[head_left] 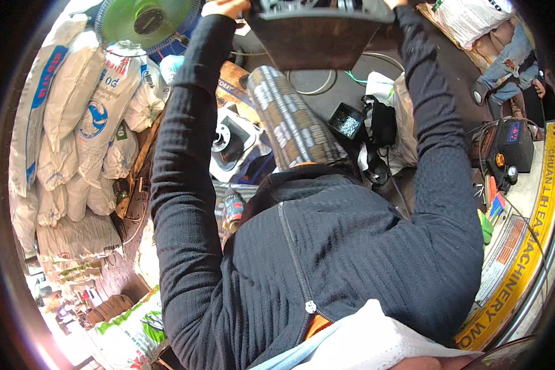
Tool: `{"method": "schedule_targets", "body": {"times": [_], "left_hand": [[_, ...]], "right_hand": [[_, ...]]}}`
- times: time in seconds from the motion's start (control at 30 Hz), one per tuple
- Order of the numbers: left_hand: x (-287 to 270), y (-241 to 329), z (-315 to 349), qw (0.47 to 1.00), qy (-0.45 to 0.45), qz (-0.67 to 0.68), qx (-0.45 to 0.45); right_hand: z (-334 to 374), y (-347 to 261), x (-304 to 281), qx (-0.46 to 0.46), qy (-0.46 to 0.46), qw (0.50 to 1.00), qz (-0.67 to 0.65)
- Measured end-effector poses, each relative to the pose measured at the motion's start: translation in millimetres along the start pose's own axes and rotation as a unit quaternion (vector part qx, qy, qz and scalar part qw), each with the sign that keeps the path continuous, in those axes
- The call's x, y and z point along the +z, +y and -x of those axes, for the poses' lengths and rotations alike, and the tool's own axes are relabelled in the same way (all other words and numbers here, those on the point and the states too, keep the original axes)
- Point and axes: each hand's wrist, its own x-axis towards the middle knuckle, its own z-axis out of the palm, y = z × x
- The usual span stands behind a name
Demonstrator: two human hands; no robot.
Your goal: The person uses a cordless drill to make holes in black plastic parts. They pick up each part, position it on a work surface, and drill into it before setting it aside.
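Note:
Both my arms stretch out to the top of the picture, toward a dark box-like thing (314, 40) with a flat slanted front and grey parts showing above its rim. Its upper part is cut off. At its left edge is my left hand (227, 7), closed, the fingertips at its side. My right hand (396, 3) shows only as a sliver at the right edge, its fingers out of view. Below the box are a small black bin (346, 121) holding shiny small metal pieces, and a black bag (380, 121).
White sacks (98, 105) pile up at left below a green fan (145, 18). A power drill (232, 206) lies by my left arm. At right stand a black control box (512, 145) and a yellow-edged machine panel (546, 185). Another person's jeans leg (505, 71) is at upper right.

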Motion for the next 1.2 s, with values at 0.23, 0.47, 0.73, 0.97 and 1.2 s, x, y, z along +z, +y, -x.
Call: {"method": "schedule_targets", "body": {"times": [0.23,0.47,0.73,0.97,1.2], "left_hand": [[144,121,46,0.741,-0.258,0.284,-0.552],[201,160,83,0.706,-0.343,0.189,-0.589],[245,171,118,0.663,-0.59,0.113,-0.447],[319,196,178,0.562,-0.701,0.118,-0.423],[317,197,151,0.569,-0.662,0.118,-0.474]], "right_hand": [[119,197,49,0.249,0.064,0.946,0.198],[189,263,105,0.259,0.188,0.928,0.189],[250,241,145,0.341,0.088,0.9,0.256],[316,225,144,0.466,0.099,0.869,0.133],[364,256,102,0.618,-0.089,0.705,0.338]]}}
